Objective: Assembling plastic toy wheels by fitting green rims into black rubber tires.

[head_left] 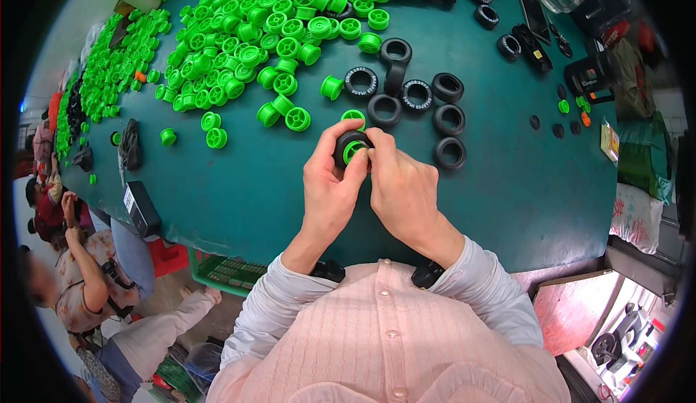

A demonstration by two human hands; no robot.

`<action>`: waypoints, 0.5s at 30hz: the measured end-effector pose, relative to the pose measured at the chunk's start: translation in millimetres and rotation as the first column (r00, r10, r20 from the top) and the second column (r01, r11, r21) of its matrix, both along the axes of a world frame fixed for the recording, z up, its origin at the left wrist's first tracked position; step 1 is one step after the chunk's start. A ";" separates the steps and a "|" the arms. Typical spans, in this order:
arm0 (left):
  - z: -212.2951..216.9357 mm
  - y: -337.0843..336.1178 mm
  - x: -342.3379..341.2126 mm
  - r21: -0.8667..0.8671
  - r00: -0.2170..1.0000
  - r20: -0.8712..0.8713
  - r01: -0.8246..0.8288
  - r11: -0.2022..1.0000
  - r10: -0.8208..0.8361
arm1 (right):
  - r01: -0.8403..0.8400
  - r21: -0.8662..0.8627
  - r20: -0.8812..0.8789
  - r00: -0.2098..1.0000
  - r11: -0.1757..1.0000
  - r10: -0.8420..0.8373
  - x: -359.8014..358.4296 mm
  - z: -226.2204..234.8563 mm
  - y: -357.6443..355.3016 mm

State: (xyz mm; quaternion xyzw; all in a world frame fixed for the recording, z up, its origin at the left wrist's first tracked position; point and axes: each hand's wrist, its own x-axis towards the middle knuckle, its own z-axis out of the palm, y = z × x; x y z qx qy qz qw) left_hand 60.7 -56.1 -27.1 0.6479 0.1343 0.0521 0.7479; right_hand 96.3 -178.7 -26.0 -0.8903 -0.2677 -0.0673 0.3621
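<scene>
Both hands grip one black tyre (pixel 351 147) with a green wheel (pixel 353 152) inside it; left hand (pixel 328 185) and right hand (pixel 400 189) hide most of it above the green desk (pixel 239 192). Loose black tyres (pixel 449 120) lie just beyond, a heap of green wheels (pixel 254 40) farther back.

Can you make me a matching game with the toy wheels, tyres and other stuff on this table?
Things:
1. tyre with green hub
2. heap of green hubs
3. loose black tyres
4. phone

Places:
A. lying flat at the table's far right
B. piled at the far left of the table
C. held between left hand and right hand
D. scattered just beyond the hands

Pairs: 1-C, 2-B, 3-D, 4-A
</scene>
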 end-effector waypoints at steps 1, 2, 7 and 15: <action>1.5 1.6 1.0 0.008 1.000 -0.008 0.013 1.000 -0.013 | -0.008 -0.012 0.029 1.000 1.000 0.008 0.4 -0.4 0.9; 3.2 3.3 2.1 0.015 1.000 -0.016 0.027 1.000 -0.027 | -0.015 -0.025 0.059 0.998 1.000 0.017 1.2 -0.7 1.2; 2.4 15.3 5.3 0.040 0.980 -0.118 0.169 0.985 -0.163 | -0.082 -0.146 0.153 0.983 0.986 0.104 1.7 -5.9 -2.6; -10.3 -3.2 -3.8 0.015 0.995 0.075 -0.071 0.997 0.070 | -0.054 -0.004 0.048 0.997 0.999 0.054 1.9 -1.2 -6.4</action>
